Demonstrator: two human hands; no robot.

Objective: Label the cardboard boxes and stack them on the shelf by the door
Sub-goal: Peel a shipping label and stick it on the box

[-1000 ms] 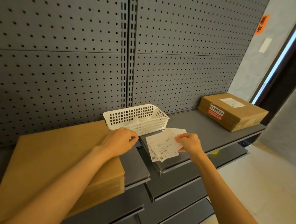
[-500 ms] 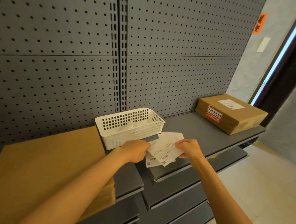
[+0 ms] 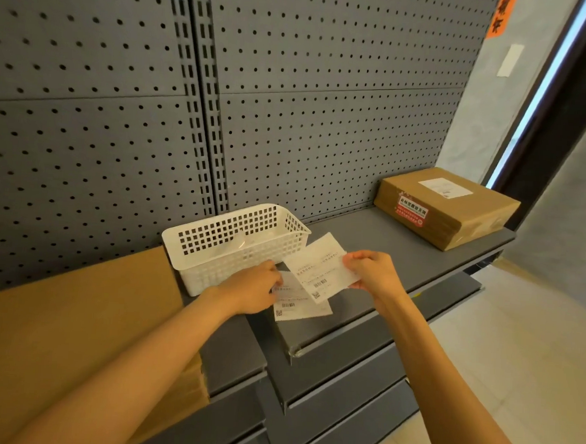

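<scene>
Since the earlier frame my right hand (image 3: 372,271) has lifted the top label (image 3: 319,266), pinching its edge, while my left hand (image 3: 251,289) presses the lower label (image 3: 296,308) onto the shelf (image 3: 369,240); peel slowly, then square it on the unlabelled cardboard box (image 3: 72,328) left.

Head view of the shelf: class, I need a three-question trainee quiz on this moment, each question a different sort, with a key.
1. True or false: the box at the shelf's right end already carries a white label.
2. Which hand lifts the upper label sheet? A) left hand B) right hand
3. Fill in: the white basket stands between the labelled box and the large ____ box.

Key
1. True.
2. B; the left hand rests on the lower sheet lying on the shelf.
3. Unlabelled; its visible top is bare.
</scene>
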